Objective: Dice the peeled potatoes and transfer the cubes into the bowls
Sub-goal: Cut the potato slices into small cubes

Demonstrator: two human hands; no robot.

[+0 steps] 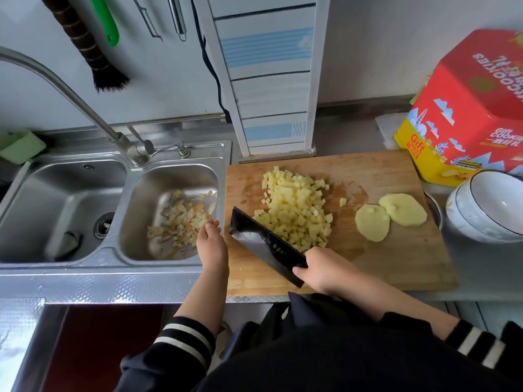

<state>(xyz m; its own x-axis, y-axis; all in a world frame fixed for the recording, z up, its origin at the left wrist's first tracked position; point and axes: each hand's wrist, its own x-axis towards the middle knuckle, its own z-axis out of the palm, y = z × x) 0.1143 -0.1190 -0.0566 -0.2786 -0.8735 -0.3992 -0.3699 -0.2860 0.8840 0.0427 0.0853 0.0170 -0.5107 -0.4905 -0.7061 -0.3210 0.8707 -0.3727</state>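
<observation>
While right hand (322, 271) grips cleaver (263, 244) (left hand (210, 236) relaxed): two potato slices (390, 219), one cube pile (297, 210).

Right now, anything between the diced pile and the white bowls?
Yes: two potato slices lie on the cutting board between the potato cubes and the stacked white bowls off its right edge.

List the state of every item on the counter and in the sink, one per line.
Potato cubes: diced, piled on cutting board.
Potato slices: two, flat, uncut.
Cleaver: gripped by right hand, blade beside the pile.
Left hand: empty, at board's edge.
Bowls: stacked, top one empty.
Peels: in right sink basin.
</observation>
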